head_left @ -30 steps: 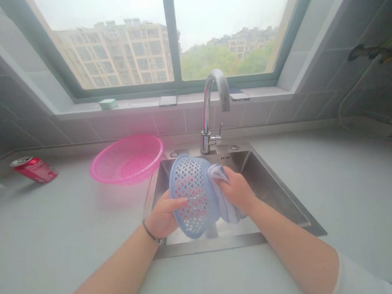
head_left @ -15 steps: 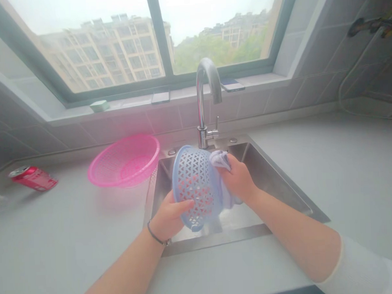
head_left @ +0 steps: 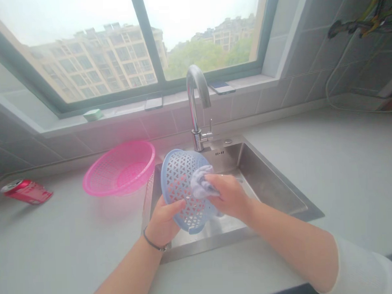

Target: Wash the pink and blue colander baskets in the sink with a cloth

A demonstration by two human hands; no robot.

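Observation:
A light blue plastic colander with rows of small cut-outs is tipped on its side above the steel sink. My left hand grips its rim, thumb on the outer wall and the other fingers hidden inside. Bunched in my right hand is a pale cloth, pressed against the colander's outer side. The fingers of that hand are closed around the cloth. Behind the colander rises a chrome faucet.
Left of the sink, a pink plastic basket stands tilted on the pale countertop. A red drink can lies on its side farther left. On the windowsill are a green block and two flat phone-like objects, one being a dark slab.
My right hand has brought the cloth leftward and down, from the colander's far edge onto its perforated side. The camera view has shifted slightly; my left hand keeps its hold.

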